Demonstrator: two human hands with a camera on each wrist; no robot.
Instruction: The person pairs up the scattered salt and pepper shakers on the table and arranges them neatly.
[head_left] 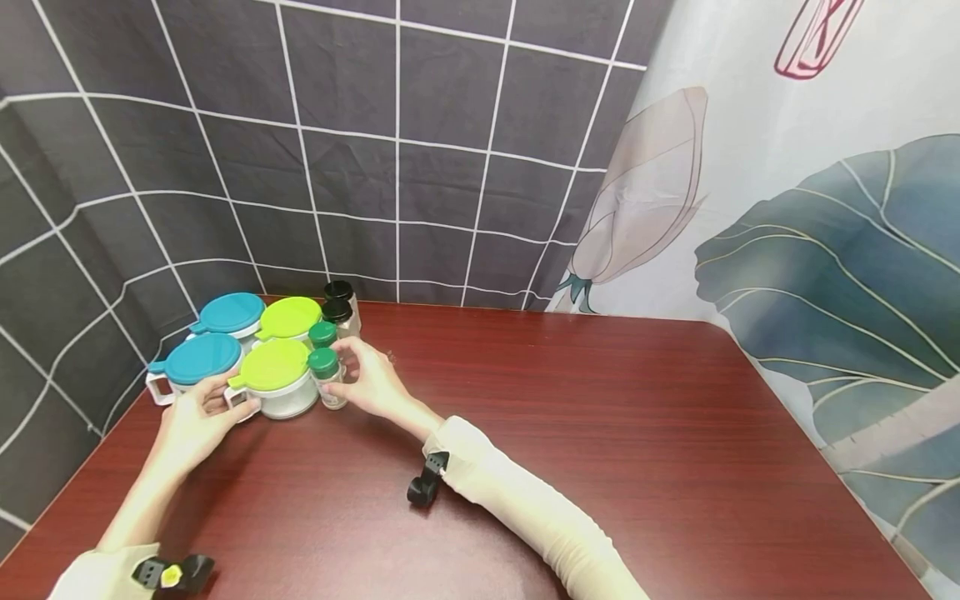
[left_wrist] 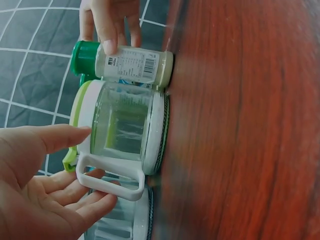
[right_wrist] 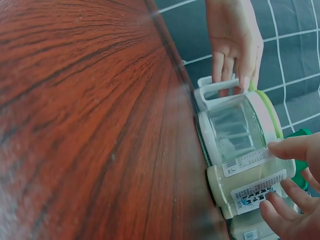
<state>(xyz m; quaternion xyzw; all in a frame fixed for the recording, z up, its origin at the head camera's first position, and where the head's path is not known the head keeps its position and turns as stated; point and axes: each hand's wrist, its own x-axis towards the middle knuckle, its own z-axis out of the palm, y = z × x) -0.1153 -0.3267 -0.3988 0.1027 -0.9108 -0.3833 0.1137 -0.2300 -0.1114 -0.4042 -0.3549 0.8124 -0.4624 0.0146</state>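
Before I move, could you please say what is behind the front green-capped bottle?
In the head view, a second green-capped bottle, lower part covered by the front bottle; farther back, two black-capped bottles.

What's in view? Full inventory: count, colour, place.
Table: 1, reddish-brown, under everything
Blue-lid jars: 2, blue and white, leftmost on the table, one behind the other
Lime-lid jars: 2, lime and white, right of the blue-lid jars
Green-cap bottles: 2, green on top, right of the lime-lid jars
Black-cap bottles: 2, black on top, behind the green-cap bottles
Grid cloth: 1, dark grey with white lines, back and left
Floral cloth: 1, white, pink and blue-green, right
Wrist cameras: 2, black, at the cuffs
Sleeves: 2, cream
Left hand: 1, bare, at the front lime-lid jar
Right hand: 1, bare, at the green-cap bottles
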